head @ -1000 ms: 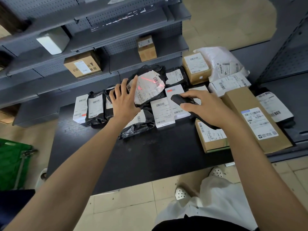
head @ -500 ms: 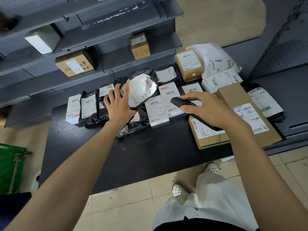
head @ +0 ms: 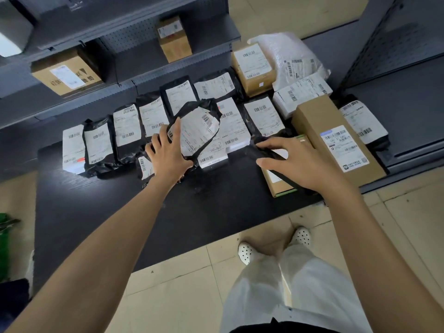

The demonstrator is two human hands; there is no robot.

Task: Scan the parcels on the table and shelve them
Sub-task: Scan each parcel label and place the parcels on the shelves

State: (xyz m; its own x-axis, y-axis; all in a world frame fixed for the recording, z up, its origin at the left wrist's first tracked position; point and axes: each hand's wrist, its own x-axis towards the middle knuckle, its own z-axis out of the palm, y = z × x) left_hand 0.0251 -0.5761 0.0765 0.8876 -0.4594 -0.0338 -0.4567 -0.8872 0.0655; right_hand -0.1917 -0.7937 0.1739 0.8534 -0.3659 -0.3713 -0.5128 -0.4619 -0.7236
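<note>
My left hand (head: 168,152) grips a black poly-bag parcel (head: 199,126) with a white barcode label, lifted and tilted above the other parcels in the middle of the black table (head: 120,212). A black handheld scanner (head: 269,152) sits in my right hand (head: 298,162), its head pointing left toward that parcel. Several labelled black bags (head: 125,131) and white boxes (head: 73,147) lie in rows behind my left hand.
A long brown carton (head: 334,138) lies right of my right hand, and a smaller carton (head: 276,183) sits under it. Grey shelves (head: 206,44) behind the table hold two brown boxes (head: 64,73). A white plastic bag (head: 293,56) and a square carton (head: 254,66) sit far right.
The red scan light on the label is gone. My left hand has lowered the black bag slightly while the view tilted down; my right hand still holds the scanner in about the same place.
</note>
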